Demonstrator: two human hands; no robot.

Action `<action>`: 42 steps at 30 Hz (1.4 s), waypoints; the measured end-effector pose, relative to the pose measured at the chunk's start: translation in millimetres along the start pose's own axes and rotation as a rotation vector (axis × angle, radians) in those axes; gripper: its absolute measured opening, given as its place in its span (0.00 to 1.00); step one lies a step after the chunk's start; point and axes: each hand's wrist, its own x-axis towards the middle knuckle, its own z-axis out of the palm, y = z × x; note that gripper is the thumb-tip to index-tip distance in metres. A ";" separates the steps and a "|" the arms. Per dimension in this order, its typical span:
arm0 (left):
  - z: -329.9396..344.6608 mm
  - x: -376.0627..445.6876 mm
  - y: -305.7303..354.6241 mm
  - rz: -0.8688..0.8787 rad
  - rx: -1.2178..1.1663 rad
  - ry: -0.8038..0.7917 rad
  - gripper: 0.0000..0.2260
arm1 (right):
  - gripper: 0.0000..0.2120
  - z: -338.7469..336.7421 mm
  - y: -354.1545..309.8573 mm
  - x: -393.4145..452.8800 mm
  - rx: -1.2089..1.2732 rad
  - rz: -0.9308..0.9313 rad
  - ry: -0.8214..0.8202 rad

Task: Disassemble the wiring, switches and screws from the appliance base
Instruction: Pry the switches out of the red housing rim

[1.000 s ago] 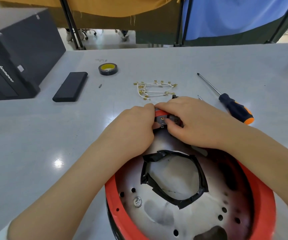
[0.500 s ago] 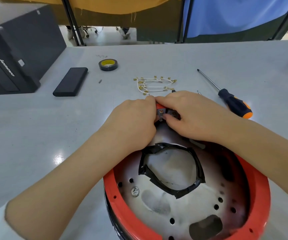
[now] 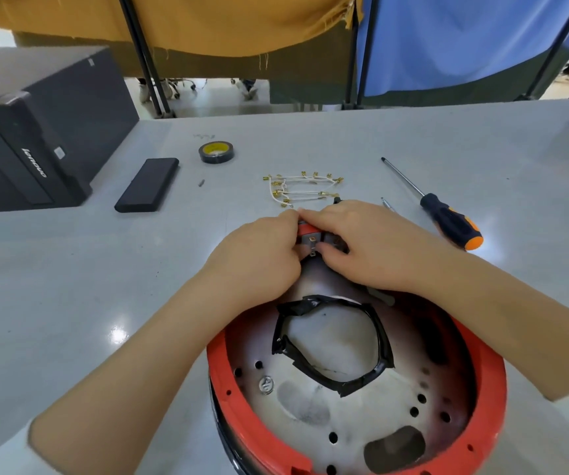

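Two hands, left hand (image 3: 259,255) and right hand (image 3: 368,248), pinch a small switch (image 3: 312,238) with curled fingers at the base (image 3: 355,382) rim's far edge; likely light, stiff, snap-fitted plastic with bendable terminals, best gripped by its body, while loose wires (image 3: 302,188) and screwdriver (image 3: 447,217) lie beyond on the worktop (image 3: 70,269).

Single head view, wide-angle, looking forward and down, close over hands, table (image 3: 70,269) stretching beyond.

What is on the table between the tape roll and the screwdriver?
The bundle of white wires with gold ends lies between the tape roll and the screwdriver, on the grey table, in the head view.
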 end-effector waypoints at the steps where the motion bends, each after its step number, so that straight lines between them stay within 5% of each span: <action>1: -1.9 0.8 -1.3 -0.001 -0.090 -0.017 0.12 | 0.17 -0.6 -0.7 0.2 0.012 0.010 -0.005; 14: -10.3 1.9 -4.3 -0.046 -0.484 0.004 0.15 | 0.17 -5.5 1.8 -0.8 0.226 0.072 0.040; 22: -9.9 4.4 -3.3 -0.022 -0.295 0.035 0.07 | 0.22 -1.2 5.3 1.8 0.098 0.016 0.018; 29: -6.9 7.4 -5.6 -0.080 -0.266 0.046 0.13 | 0.15 -1.7 6.0 1.8 0.106 0.050 0.021; 33: -4.1 9.1 -5.9 -0.079 -0.179 0.055 0.18 | 0.20 1.3 7.4 2.3 0.091 0.096 0.037; 42: -3.8 9.4 -1.5 -0.076 -0.112 0.062 0.10 | 0.20 -1.5 5.5 2.1 0.129 0.123 0.028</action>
